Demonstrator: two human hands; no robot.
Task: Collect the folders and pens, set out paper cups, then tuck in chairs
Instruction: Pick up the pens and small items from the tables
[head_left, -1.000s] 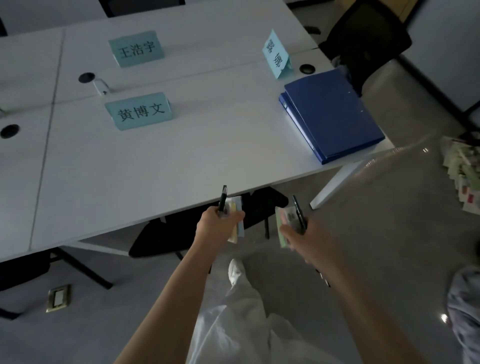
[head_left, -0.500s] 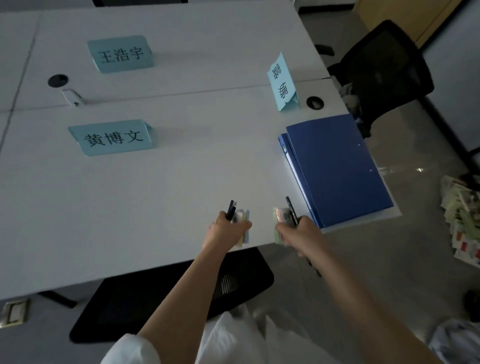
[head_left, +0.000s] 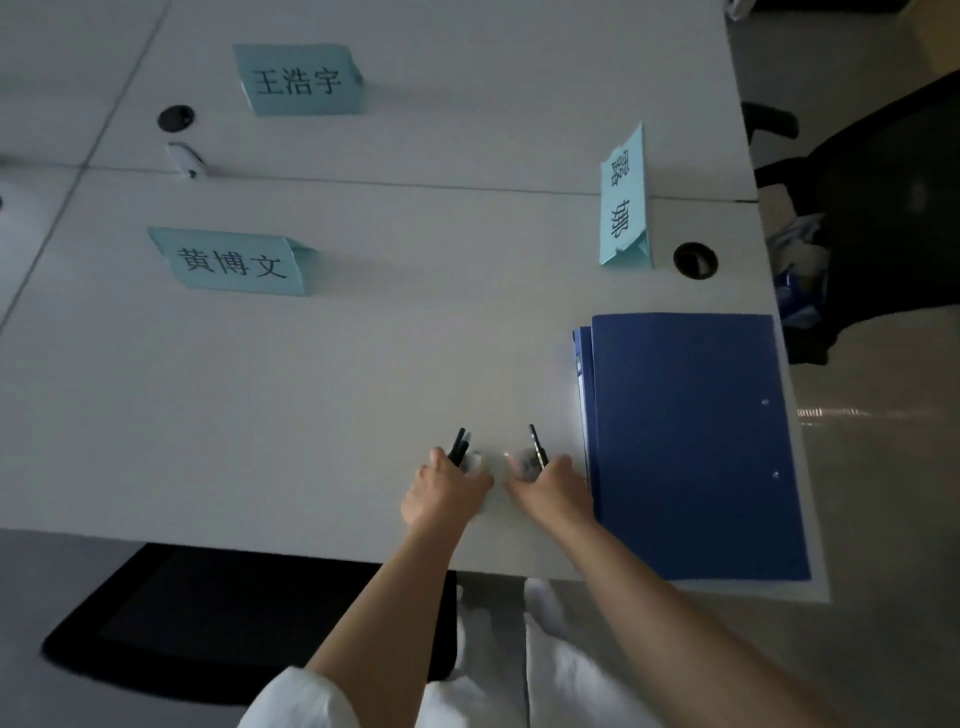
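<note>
My left hand is closed around black pens and a small pale paper item, resting low over the white table. My right hand grips another black pen with a similar pale item, close beside the left hand. A stack of blue folders lies on the table's right corner, its left edge just right of my right hand.
Three light-blue name cards stand on the table: one at the back, one left of centre, one by the right edge. A black chair seat sits under the near edge. Another black chair stands at the right.
I have stepped toward the table. Both hands, holding the pens, moved forward from beyond the near edge to over the tabletop beside the blue folders.
</note>
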